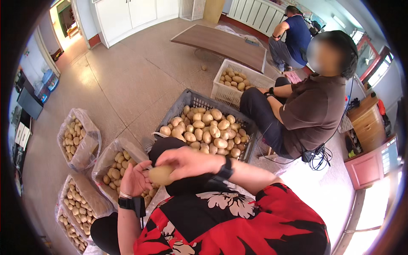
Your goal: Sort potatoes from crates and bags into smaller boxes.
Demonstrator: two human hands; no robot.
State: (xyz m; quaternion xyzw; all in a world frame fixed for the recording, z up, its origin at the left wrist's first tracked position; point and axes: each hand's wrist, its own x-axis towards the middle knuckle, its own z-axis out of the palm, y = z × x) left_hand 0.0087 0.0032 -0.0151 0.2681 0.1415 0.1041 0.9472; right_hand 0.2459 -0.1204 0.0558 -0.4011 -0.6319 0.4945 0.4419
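My right hand [191,162] grips a potato [160,175] over my lap. Close beside that potato is my left hand [134,180], palm turned up and fingers spread; whether its fingertips touch the skin is hard to tell. Below the hands stands a clear plastic bag [101,165] with potatoes in it, partly hidden by my left arm and my knee. Just past my knee sits a grey plastic crate [178,102] heaped with potatoes.
Further plastic bags of potatoes [74,140] [78,208] stand at the left. A co-worker [314,111] sits at the right by a white crate [228,91] of potatoes. Behind it is a low brown table [220,44]. Another person [291,38] crouches farther back. A cable [318,157] hangs behind the co-worker.
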